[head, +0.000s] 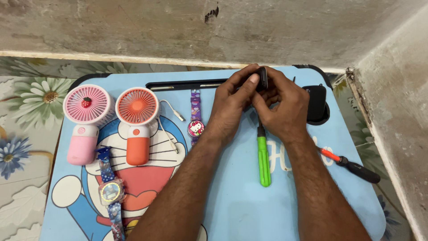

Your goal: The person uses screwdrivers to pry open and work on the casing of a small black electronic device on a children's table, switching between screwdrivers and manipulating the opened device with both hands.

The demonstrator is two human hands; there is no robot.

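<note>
Both hands meet over the far middle of a light blue lap table [232, 209] with a cartoon cat print. My left hand [232, 105] and my right hand [285, 107] together grip a small black device [263, 78], held up on edge; its details are hidden by my fingers. Under my hands lies a green-handled screwdriver [264, 160], its tip covered by my right hand.
A pink handheld fan [85, 122] and an orange handheld fan [137, 122] lie at left with a white cable [171, 111]. A purple child's watch [195, 120], a blue child's watch [109, 192], a black-and-orange screwdriver [352, 166] and a black case [317, 103] also sit there.
</note>
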